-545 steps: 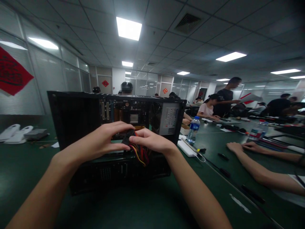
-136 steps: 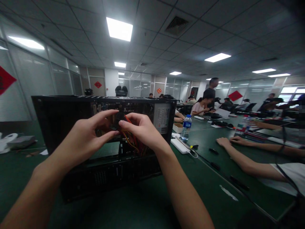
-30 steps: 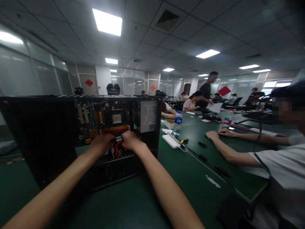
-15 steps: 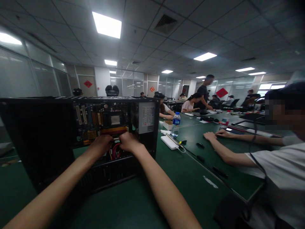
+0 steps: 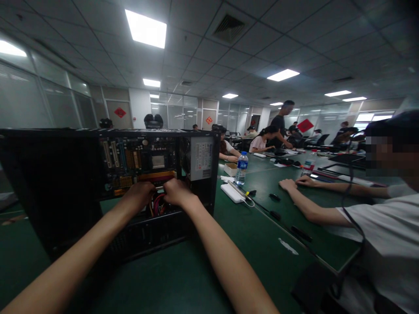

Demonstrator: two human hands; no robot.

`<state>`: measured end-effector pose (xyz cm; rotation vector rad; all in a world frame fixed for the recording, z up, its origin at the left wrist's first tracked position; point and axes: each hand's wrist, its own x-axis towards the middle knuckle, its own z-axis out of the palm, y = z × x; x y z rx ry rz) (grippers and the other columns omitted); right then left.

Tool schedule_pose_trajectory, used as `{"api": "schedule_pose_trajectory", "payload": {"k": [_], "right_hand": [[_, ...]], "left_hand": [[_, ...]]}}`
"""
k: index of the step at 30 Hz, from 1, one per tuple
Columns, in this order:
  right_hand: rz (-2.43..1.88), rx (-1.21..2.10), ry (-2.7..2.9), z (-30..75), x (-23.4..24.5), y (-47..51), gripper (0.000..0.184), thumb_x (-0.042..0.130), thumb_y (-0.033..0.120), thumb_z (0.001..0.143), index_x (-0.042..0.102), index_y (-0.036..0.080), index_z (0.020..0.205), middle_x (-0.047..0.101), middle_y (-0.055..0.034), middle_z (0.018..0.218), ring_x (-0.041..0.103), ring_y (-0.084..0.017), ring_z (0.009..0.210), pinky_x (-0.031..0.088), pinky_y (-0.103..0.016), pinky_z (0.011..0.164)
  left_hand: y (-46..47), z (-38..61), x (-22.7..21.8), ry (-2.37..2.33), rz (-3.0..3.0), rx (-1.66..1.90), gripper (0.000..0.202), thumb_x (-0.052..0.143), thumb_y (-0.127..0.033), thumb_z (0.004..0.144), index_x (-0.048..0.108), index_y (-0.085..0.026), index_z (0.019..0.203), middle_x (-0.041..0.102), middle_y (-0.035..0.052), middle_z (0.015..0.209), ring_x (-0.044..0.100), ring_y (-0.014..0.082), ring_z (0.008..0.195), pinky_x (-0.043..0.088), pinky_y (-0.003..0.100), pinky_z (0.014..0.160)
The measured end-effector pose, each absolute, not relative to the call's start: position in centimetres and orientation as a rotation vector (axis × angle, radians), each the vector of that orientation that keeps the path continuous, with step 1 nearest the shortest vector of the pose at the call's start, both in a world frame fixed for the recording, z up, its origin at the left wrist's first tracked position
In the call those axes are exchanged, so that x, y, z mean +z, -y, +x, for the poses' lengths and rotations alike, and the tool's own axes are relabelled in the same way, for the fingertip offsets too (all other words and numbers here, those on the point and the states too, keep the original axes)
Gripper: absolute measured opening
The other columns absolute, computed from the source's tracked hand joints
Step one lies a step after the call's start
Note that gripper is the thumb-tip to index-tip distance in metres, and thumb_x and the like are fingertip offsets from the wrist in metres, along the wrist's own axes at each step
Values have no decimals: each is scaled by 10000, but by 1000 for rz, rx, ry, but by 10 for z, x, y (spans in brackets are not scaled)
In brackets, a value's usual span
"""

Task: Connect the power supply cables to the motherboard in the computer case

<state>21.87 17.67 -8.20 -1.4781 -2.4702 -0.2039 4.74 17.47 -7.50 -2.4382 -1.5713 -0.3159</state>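
Your left hand (image 5: 140, 195) and right hand (image 5: 176, 192), in the head view, curl close together inside the open computer case (image 5: 147, 234), at the motherboard's (image 5: 149, 150) lower edge. Fingertips are hidden (you see mostly backs and knuckles), so I cannot tell whether either pinches anything. Between and just below them loops the wire bundle (image 5: 158, 206), reddish and yellow. Your step in hand looks like cable handling; the next move likely calls for sight of your fingertips and light, even pressure. The boxy case looks like dark sheet metal, the wires smooth, thin and flexible, the power supply (image 5: 202, 159) a pale, flat-sided metal block.
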Motion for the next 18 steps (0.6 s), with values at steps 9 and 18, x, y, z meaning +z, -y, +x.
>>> {"api": "schedule_pose_trajectory", "payload": {"k": [9, 18], "right_hand": [[-1489, -198, 2493, 217, -82, -177, 300, 591, 238, 825, 743, 145, 1067, 730, -172, 1098, 711, -286, 994, 549, -332, 768], [-1409, -148, 2515, 215, -87, -179, 273, 623, 245, 840, 734, 136, 1063, 718, -179, 1111, 697, -267, 1032, 515, -285, 794]], "left_hand": [[-171, 48, -75, 1587, -2415, -316, 301, 470, -156, 901, 739, -169, 1034, 731, 123, 1082, 685, 265, 1042, 495, 323, 858], [-174, 45, -81, 1575, -2370, -350, 259, 493, -171, 920, 729, -170, 1028, 708, 111, 1069, 683, 245, 996, 492, 307, 821]]}}
